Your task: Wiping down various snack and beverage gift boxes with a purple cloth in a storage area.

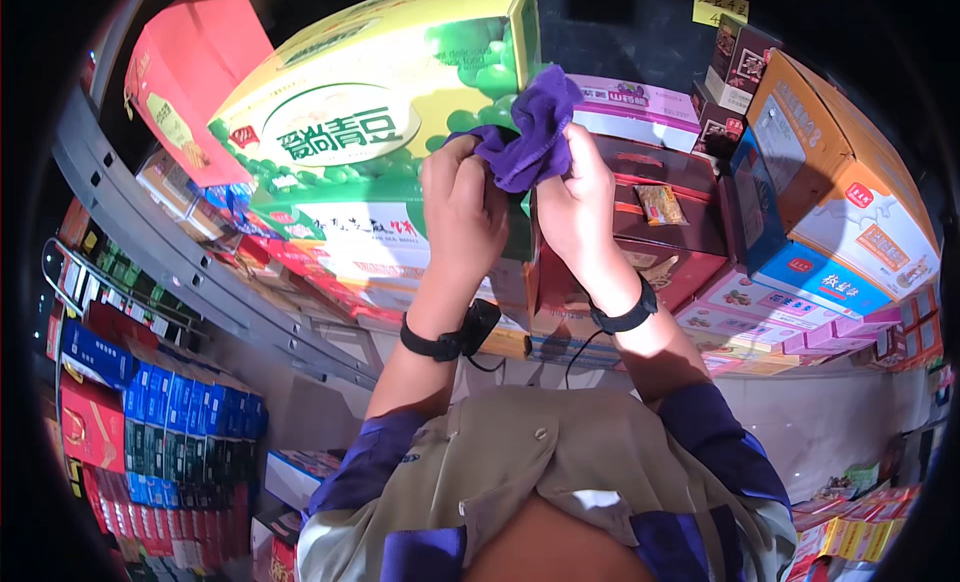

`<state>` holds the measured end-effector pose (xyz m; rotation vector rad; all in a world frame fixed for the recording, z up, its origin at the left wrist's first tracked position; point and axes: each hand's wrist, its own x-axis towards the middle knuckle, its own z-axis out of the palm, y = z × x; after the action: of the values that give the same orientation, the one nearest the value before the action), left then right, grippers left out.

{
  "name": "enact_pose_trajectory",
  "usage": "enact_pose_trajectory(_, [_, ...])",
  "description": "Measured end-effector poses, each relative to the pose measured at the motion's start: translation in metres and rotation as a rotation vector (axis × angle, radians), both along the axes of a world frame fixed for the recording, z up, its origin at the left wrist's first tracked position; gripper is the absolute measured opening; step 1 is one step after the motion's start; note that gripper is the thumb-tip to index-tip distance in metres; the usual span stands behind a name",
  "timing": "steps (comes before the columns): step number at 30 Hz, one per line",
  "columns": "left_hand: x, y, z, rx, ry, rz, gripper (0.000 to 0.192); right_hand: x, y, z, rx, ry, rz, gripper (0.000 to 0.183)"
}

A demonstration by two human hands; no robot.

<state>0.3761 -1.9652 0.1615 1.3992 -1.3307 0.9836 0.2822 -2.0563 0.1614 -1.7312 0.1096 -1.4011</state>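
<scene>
Bunched between my two hands is a purple cloth [529,143], raised in front of stacked cartons. My left hand [466,207] grips its lower left end with curled fingers. On the other side, my right hand [579,195] pinches the cloth's right edge between thumb and fingers. Behind my left hand stands a large green and yellow snack carton [330,94] with pictures of green beans. A dark red carton [675,222] lies beyond my right hand, and a small snack packet [661,205] rests on it. Each wrist wears a black strap.
A purple and white box [634,113] sits behind the dark red carton. At right, an orange and white carton [847,177] stands on a blue box [814,278]. A red carton [187,79] is at far left, near a grey metal upright [202,274]. Blue boxes [187,398] fill the lower left.
</scene>
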Motion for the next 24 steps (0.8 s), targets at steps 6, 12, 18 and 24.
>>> enact_pose_trajectory(6, [-0.011,0.001,-0.017,-0.022,0.076,-0.081,0.040,-0.006,0.016,0.007,0.041,-0.110,0.082,0.034])
enact_pose_trajectory(12, [-0.013,0.006,-0.029,-0.045,0.055,-0.108,0.044,-0.018,0.015,0.001,-0.107,0.031,0.000,0.039])
enact_pose_trajectory(18, [-0.007,0.009,-0.037,-0.056,-0.123,-0.120,0.036,-0.029,0.002,-0.036,-0.392,0.045,-0.338,0.025])
enact_pose_trajectory(24, [0.007,0.039,-0.073,0.122,-0.099,-0.094,0.041,-0.032,0.043,-0.050,-0.478,0.103,-0.359,0.043])
